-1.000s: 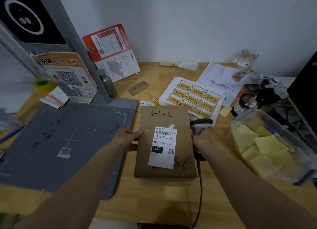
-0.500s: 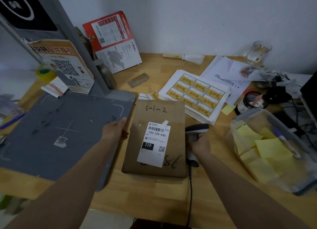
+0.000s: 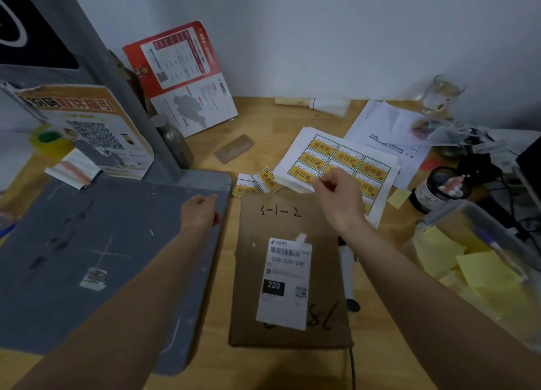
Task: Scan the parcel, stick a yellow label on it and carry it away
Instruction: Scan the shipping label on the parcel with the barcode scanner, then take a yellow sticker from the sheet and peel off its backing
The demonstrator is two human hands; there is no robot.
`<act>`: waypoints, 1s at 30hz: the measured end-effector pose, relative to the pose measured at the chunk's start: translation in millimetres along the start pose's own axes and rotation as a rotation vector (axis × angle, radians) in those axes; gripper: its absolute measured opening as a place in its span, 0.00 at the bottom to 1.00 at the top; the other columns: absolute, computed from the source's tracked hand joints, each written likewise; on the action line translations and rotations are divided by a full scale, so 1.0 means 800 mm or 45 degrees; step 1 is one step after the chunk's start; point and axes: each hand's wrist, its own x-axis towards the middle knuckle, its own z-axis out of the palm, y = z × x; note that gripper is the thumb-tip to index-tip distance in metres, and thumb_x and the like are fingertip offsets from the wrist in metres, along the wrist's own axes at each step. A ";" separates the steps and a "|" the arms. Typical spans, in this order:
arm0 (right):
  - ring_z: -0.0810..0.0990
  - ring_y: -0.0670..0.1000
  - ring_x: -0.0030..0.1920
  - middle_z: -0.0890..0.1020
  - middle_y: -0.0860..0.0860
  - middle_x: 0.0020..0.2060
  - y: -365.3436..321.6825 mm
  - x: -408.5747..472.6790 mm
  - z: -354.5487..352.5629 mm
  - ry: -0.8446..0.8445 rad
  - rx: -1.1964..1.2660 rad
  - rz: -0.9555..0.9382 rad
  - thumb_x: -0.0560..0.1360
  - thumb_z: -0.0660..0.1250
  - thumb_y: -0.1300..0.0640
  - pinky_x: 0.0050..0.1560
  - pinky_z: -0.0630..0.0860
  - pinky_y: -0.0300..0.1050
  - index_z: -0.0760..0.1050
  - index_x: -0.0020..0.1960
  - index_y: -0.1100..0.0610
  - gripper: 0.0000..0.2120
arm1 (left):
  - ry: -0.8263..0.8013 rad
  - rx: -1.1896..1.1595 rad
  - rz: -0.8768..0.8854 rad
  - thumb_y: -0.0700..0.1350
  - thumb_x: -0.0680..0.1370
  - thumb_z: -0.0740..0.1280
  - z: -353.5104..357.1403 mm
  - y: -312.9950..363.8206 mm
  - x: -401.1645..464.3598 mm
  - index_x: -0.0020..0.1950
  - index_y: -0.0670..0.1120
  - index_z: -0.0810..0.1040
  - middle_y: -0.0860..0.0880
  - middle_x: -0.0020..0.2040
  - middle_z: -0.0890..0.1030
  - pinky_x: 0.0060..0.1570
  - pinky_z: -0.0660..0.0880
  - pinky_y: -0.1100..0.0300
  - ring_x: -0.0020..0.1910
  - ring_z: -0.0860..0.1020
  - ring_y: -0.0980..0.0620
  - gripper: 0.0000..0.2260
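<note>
The brown cardboard parcel (image 3: 292, 223) lies flat on the wooden desk, marked "3-1-2", with a white shipping label (image 3: 284, 281) on top. Beyond it lies a sheet of yellow labels (image 3: 348, 155), with two loose yellow labels (image 3: 265, 182) to its left. My right hand (image 3: 339, 196) reaches over the parcel's far edge, thumb and forefinger pinched on a label at the sheet's near corner. My left hand (image 3: 199, 211) rests curled on the grey pad, just left of the parcel, holding nothing. The barcode scanner (image 3: 347, 269) lies on the desk along the parcel's right side, partly under my right forearm.
A grey scanning pad (image 3: 87, 243) with an upright post fills the left. A clear plastic box of yellow sticky notes (image 3: 483, 266) stands at the right. A dark jar (image 3: 439, 187), cables, papers and a glass (image 3: 442, 94) crowd the back right. Leaflets lean at the back left.
My right hand let go of the scanner, which now lies beside the parcel, and moved forward to the label sheet. My left hand left the parcel's side and rests on the pad.
</note>
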 end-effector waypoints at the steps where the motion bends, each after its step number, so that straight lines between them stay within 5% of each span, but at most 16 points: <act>1: 0.76 0.51 0.44 0.79 0.52 0.43 -0.012 0.011 0.009 -0.051 -0.044 -0.044 0.77 0.64 0.58 0.46 0.74 0.46 0.75 0.46 0.58 0.04 | -0.018 0.033 0.007 0.45 0.79 0.63 0.001 0.001 0.011 0.31 0.43 0.68 0.45 0.29 0.72 0.48 0.76 0.51 0.30 0.72 0.50 0.16; 5: 0.78 0.51 0.46 0.81 0.52 0.44 -0.037 0.065 0.063 -0.346 -0.209 -0.142 0.76 0.64 0.63 0.45 0.73 0.44 0.76 0.43 0.56 0.05 | -0.091 0.183 0.035 0.41 0.78 0.64 0.005 0.012 0.054 0.30 0.43 0.66 0.44 0.28 0.71 0.31 0.67 0.60 0.27 0.70 0.51 0.16; 10: 0.78 0.55 0.56 0.80 0.55 0.56 -0.035 0.126 0.126 -0.613 -0.577 -0.133 0.76 0.62 0.65 0.53 0.75 0.48 0.78 0.53 0.58 0.09 | -0.180 0.301 0.031 0.33 0.76 0.60 0.016 0.022 0.105 0.27 0.44 0.66 0.45 0.27 0.69 0.33 0.67 0.58 0.28 0.68 0.51 0.18; 15: 0.69 0.58 0.64 0.73 0.56 0.63 -0.026 0.167 0.172 -0.811 -1.040 -0.252 0.75 0.63 0.68 0.54 0.70 0.48 0.74 0.64 0.55 0.19 | -0.254 0.172 -0.060 0.33 0.77 0.60 0.027 0.026 0.141 0.52 0.42 0.74 0.45 0.38 0.75 0.39 0.73 0.57 0.32 0.72 0.53 0.07; 19: 0.65 0.61 0.66 0.69 0.58 0.65 -0.019 0.191 0.204 -0.843 -1.355 -0.501 0.74 0.63 0.68 0.59 0.69 0.51 0.69 0.68 0.57 0.23 | -0.343 0.114 -0.101 0.35 0.76 0.67 0.033 0.026 0.160 0.58 0.40 0.73 0.43 0.50 0.75 0.41 0.76 0.58 0.34 0.74 0.53 0.12; 22: 0.65 0.61 0.66 0.67 0.58 0.65 -0.005 0.202 0.221 -0.826 -1.494 -0.628 0.72 0.66 0.63 0.63 0.69 0.52 0.63 0.70 0.58 0.27 | -0.399 0.076 -0.147 0.37 0.76 0.67 0.039 0.024 0.172 0.57 0.39 0.74 0.44 0.45 0.77 0.48 0.78 0.53 0.36 0.75 0.51 0.11; 30: 0.68 0.58 0.64 0.68 0.57 0.64 0.016 0.216 0.225 -0.752 -1.644 -0.747 0.67 0.74 0.52 0.62 0.69 0.51 0.62 0.67 0.60 0.35 | -0.487 0.099 -0.173 0.38 0.77 0.66 0.050 0.017 0.188 0.54 0.41 0.76 0.44 0.43 0.79 0.45 0.78 0.57 0.42 0.77 0.48 0.06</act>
